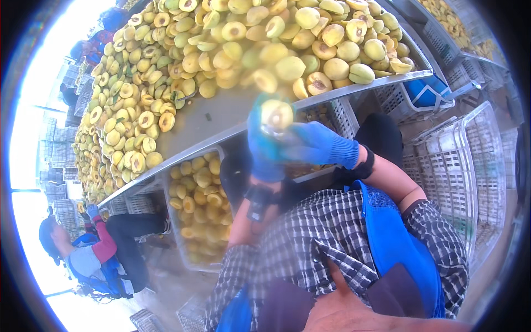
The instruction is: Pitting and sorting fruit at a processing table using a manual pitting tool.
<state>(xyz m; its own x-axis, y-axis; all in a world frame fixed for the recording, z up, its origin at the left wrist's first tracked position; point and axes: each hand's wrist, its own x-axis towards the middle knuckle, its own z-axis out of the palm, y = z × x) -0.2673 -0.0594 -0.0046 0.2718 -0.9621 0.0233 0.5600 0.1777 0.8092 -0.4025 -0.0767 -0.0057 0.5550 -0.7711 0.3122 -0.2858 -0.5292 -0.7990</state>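
Observation:
Both my hands are in blue gloves and meet in front of me, just over the near edge of a metal table (195,124). My left hand (263,141) is closed around a yellow fruit half (276,114), its cut face with a pale middle turned up. My right hand (315,143) reaches in from the right, its blurred fingers against the fruit and the left glove; whether it holds a tool is hidden. Beyond them a large heap of halved yellow-green stone fruits (232,31) covers much of the table.
A crate of yellow fruit halves (199,199) stands below the table edge at my left. White plastic crates (439,166) stand at my right, and one under the table (390,95) bears a blue thing. A seated co-worker (99,249) is at the far left.

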